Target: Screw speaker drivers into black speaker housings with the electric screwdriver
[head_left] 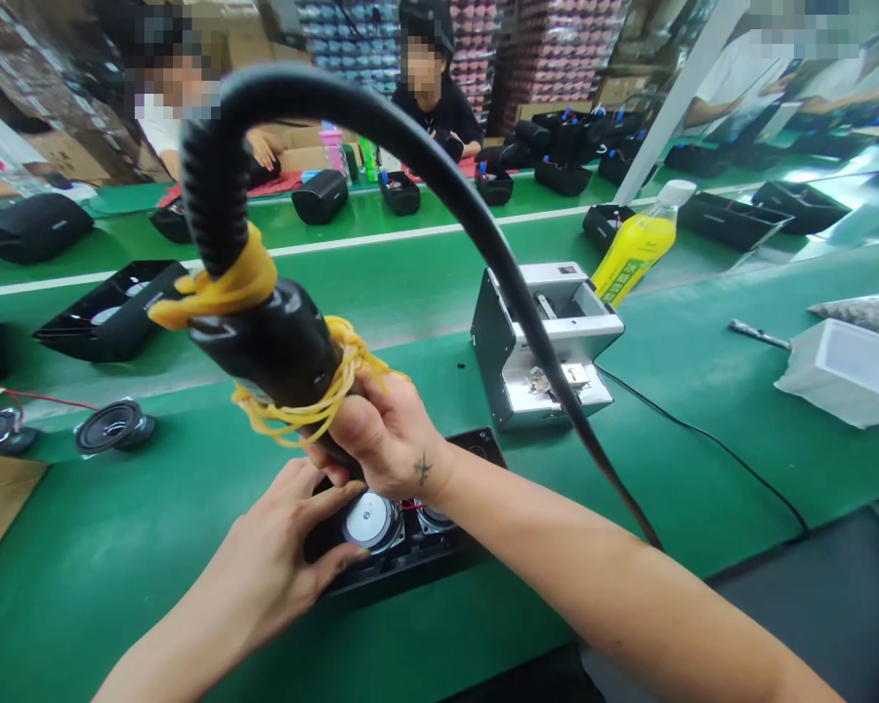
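My right hand is wrapped round a black electric screwdriver, held upright with its lower end hidden behind my hands. Yellow rubber bands circle the tool, and a thick black cable arches from its top down to the right. Below it lies a black speaker housing on the green bench. Inside sit two round speakers, the left speaker with its silver magnet facing up and the right one partly behind my wrist. My left hand grips the left speaker between thumb and fingers.
A screw feeder stands behind the housing, with a yellow drink bottle beyond it. Loose speakers lie at left, a white plastic box at right. More housings line the green belt; several people sit across.
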Motion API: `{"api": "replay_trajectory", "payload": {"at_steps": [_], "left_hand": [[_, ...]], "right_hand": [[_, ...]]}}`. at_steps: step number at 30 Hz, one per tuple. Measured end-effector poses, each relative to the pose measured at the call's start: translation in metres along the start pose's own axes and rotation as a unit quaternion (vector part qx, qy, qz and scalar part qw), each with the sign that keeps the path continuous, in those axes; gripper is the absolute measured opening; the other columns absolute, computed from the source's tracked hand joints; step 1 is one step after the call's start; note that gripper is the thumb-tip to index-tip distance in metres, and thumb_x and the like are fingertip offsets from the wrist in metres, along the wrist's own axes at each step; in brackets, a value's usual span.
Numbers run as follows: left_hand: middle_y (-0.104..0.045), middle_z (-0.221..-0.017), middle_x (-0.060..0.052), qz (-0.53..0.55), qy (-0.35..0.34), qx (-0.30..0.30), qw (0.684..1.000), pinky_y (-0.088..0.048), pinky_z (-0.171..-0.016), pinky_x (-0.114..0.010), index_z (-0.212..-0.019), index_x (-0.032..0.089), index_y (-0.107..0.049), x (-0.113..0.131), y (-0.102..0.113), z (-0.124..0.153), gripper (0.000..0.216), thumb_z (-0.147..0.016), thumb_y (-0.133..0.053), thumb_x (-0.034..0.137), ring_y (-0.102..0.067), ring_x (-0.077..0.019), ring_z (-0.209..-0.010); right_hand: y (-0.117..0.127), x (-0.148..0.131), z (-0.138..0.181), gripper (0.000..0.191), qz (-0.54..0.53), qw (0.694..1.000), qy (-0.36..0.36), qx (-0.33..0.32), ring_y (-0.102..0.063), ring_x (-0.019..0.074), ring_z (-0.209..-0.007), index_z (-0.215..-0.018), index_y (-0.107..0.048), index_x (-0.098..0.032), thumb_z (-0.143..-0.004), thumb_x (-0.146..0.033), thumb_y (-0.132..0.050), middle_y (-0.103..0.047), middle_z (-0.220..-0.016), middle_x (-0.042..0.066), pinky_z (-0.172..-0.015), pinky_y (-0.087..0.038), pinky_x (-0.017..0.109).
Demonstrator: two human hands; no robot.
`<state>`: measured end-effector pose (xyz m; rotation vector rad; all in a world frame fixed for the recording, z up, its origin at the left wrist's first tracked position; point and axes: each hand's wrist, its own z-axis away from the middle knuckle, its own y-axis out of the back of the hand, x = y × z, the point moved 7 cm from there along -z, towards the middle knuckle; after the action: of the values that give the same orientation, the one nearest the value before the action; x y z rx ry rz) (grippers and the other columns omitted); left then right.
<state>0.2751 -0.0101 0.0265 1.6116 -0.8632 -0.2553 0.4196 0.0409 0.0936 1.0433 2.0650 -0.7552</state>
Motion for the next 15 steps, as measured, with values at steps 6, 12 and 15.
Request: {"api": "replay_trajectory", "payload": {"at_steps": [6,12,15], "left_hand": [[-0.073,-0.137,-0.005,0.053,0.029,-0.031,0.998,-0.068,-0.100,-0.050,-0.127,0.039,-0.079,-0.007,-0.006,-0.002,0.045,-0.083,-0.085,0.030,-0.070,-0.0337,-0.124],[-0.065,-0.151,-0.005,0.135,0.103,-0.113,0.979,-0.056,-0.118,-0.050,-0.133,0.038,-0.076,0.003,-0.008,0.000,0.046,-0.088,-0.086,0.033,-0.060,-0.0321,-0.138],[-0.070,-0.143,-0.002,0.120,0.105,-0.116,0.980,-0.061,-0.108,-0.043,-0.132,0.043,-0.077,0.004,-0.016,-0.008,0.054,-0.081,-0.093,0.051,-0.065,-0.0291,-0.127]], "right_hand": [[-0.001,0.011,0.001,0.050,-0.007,1.000,0.012,-0.022,-0.059,0.0122,-0.056,-0.093,-0.062,-0.023,-0.102,-0.072,-0.065,-0.060,-0.073,-0.003,-0.054,-0.051,0.025],[-0.006,0.004,0.006,0.062,0.001,0.999,-0.029,0.030,-0.048,0.0147,-0.046,-0.075,-0.061,-0.024,-0.102,-0.079,-0.054,-0.054,-0.057,0.000,-0.045,-0.041,0.028],[-0.004,0.007,0.012,0.064,-0.006,0.997,-0.055,0.053,-0.045,0.0158,-0.044,-0.078,-0.068,-0.024,-0.101,-0.082,-0.053,-0.056,-0.058,0.003,-0.040,-0.036,0.029]]}}
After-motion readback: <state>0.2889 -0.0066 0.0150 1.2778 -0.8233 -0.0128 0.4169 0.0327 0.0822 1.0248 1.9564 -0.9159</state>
